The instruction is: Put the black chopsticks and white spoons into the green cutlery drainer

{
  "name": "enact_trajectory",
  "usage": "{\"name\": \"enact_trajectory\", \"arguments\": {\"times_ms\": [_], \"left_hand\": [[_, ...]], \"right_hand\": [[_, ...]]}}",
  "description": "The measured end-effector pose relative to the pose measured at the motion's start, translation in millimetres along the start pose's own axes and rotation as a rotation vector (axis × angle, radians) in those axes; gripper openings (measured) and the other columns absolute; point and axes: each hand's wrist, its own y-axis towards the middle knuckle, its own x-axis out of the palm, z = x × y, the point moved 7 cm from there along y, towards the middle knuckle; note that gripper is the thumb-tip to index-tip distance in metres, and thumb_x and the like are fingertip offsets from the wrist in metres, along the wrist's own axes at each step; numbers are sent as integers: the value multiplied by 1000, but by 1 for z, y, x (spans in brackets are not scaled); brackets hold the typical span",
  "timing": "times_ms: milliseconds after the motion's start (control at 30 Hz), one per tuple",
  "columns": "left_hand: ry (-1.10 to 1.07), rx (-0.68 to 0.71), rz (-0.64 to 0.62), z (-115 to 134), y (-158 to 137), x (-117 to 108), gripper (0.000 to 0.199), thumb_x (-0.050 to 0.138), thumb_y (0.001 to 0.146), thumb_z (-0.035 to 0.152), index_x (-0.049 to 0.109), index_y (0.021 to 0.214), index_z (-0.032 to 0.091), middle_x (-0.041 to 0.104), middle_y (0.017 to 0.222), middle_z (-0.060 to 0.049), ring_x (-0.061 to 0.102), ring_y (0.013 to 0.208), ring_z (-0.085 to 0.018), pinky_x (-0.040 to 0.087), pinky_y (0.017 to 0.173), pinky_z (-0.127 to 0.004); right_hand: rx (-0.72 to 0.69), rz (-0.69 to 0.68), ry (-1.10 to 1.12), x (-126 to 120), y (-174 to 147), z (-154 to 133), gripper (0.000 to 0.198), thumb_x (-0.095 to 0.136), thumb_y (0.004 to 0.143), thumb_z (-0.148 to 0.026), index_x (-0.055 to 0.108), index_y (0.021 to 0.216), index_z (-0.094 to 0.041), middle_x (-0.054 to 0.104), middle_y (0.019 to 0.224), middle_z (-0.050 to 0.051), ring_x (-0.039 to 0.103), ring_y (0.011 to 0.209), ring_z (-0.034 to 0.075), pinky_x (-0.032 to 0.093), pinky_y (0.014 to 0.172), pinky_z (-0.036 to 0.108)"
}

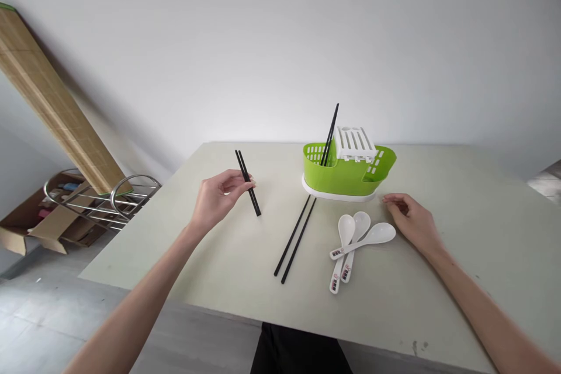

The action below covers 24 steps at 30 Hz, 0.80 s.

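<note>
My left hand (221, 196) pinches a pair of black chopsticks (250, 188) between thumb and fingers, tilted over the left side of the table. My right hand (412, 221) rests on the table with loosely bent fingers and nothing visible in them. Just left of it are a green basket (337, 178) on a white base and three white spoons (380, 234), which lie crossed over each other. Two more black chopsticks (293, 239) lie side by side in front of the basket. Further black chopsticks (329, 134) stand leaning in its left compartment.
A white slotted rack (356, 143) sits on the basket's middle. The pale table (210, 280) backs onto a white wall. Left of the table are a metal rack (103, 201), an open cardboard box (56, 219) with things inside, and a long tan board (61, 105) leaning on the wall.
</note>
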Motion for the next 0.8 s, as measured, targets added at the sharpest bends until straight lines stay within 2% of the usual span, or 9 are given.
{"name": "enact_trajectory", "arguments": {"times_ms": [367,800], "left_hand": [[-19,-8,49,-16,-5,-8,40,80,86,58,75,104,22,83,103,-8,81,95,-27,64,97,-42],[-20,38,42,-10,-6,8,40,80,85,59,76,104,23,83,106,-8,81,96,-27,65,95,-42]], "right_hand": [[-6,-7,-31,1,1,9,29,57,86,-44,73,103,-27,79,112,4,70,96,24,52,93,41],[-12,-1,-25,0,1,4,28,57,85,-41,73,102,-26,79,112,6,70,96,24,53,94,40]]}}
